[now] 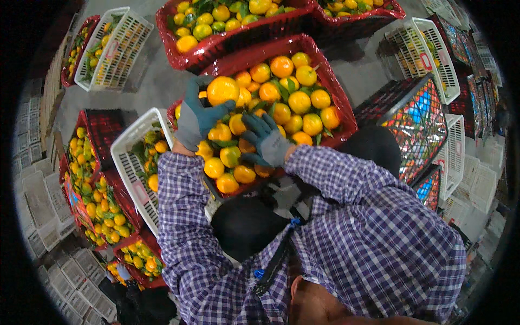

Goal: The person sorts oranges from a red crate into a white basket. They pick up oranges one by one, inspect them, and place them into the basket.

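My left hand (197,115), in a grey and teal work glove, is closed around a large mandarin (223,90). It holds the fruit over the left side of a red crate (341,118) filled with mandarins and green leaves. My right hand (268,142) wears the same kind of glove and lies low over the fruit in that crate. Its fingers are spread, and an orange mandarin (246,145) shows between its thumb and fingers. Whether the right hand grips that mandarin or only rests on it cannot be made out.
A white crate (134,178) with leafy mandarins stands left of the red one. Another full red crate (239,34) adjoins it at the far side. To the right rises a black mesh crate (422,118) with colourful lining. Red crates of fruit (107,215) stand at lower left.
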